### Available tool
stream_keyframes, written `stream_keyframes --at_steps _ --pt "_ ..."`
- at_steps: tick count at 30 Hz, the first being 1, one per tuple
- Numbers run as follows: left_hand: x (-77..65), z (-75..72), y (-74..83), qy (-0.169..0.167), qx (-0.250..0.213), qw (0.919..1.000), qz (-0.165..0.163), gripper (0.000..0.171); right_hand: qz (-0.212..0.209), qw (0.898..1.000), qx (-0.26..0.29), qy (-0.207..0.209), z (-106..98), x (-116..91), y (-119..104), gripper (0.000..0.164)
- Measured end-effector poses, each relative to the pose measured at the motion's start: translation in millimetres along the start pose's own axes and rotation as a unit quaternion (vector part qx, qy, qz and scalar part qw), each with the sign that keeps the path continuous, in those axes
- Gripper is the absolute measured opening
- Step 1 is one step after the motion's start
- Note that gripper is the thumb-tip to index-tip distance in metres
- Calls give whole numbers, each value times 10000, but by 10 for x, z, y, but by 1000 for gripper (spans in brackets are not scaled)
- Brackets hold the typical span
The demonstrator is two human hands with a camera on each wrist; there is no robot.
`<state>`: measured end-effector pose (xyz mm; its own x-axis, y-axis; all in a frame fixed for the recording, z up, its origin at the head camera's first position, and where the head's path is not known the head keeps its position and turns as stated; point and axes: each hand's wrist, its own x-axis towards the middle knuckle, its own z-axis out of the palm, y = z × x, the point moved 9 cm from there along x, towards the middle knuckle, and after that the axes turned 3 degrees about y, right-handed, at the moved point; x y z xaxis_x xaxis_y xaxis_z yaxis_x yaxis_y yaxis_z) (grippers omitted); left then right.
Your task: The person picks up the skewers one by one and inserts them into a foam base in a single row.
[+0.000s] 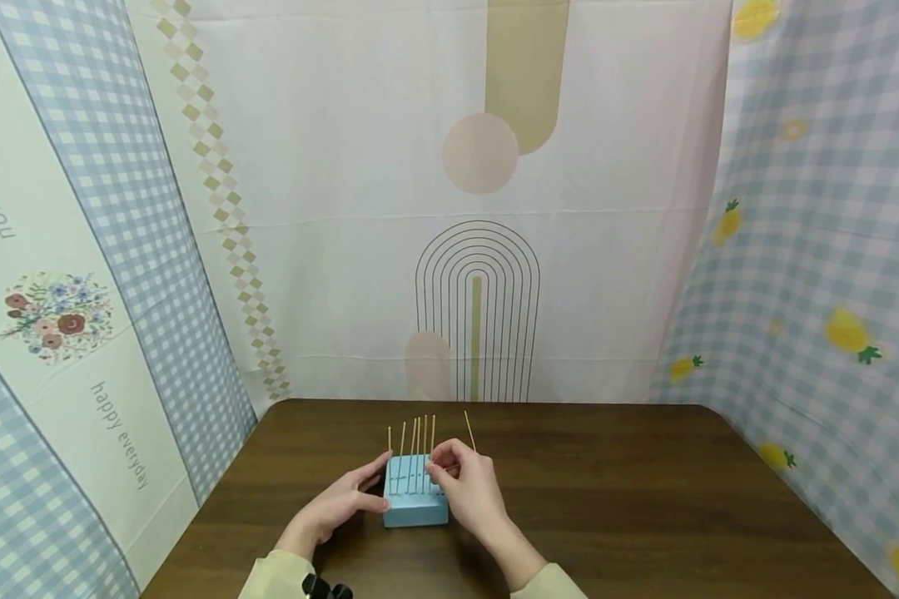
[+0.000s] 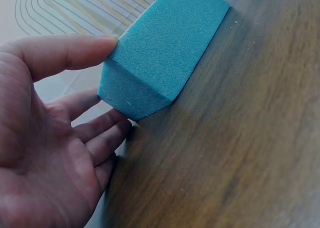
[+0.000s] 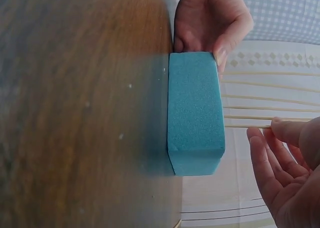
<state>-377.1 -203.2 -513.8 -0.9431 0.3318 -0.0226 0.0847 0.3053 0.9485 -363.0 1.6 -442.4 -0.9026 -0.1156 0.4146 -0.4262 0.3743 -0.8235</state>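
A light blue foam block sits on the table with several thin wooden skewers standing upright in its top. My left hand grips the left end of the block, thumb at the front corner and forefinger at the back one. Seen from the left wrist, the thumb presses the upper edge while the other fingers lie along the end. My right hand pinches the skewer nearest the block's right end, between thumb and fingertips, a little above the top. The right hand hides part of the block's right side.
Another skewer shows beyond my right hand, partly covered by it. The dark wooden table extends to both sides. Patterned cloths hang around it: a white one at the back, checked ones at the sides.
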Motion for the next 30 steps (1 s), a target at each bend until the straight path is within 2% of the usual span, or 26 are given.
stream_keyframes --at_steps 9,18,30 --pt "7 -5 -16 15 6 10000 -67 91 -347 9992 -207 47 -2 -6 -67 9" --pt "6 -10 -27 1 -8 10000 -9 94 -403 9990 -137 -101 18 5 -78 7" --pt "35 -3 -29 12 -23 10000 -83 95 -397 9985 -374 -53 -18 -13 -70 10"
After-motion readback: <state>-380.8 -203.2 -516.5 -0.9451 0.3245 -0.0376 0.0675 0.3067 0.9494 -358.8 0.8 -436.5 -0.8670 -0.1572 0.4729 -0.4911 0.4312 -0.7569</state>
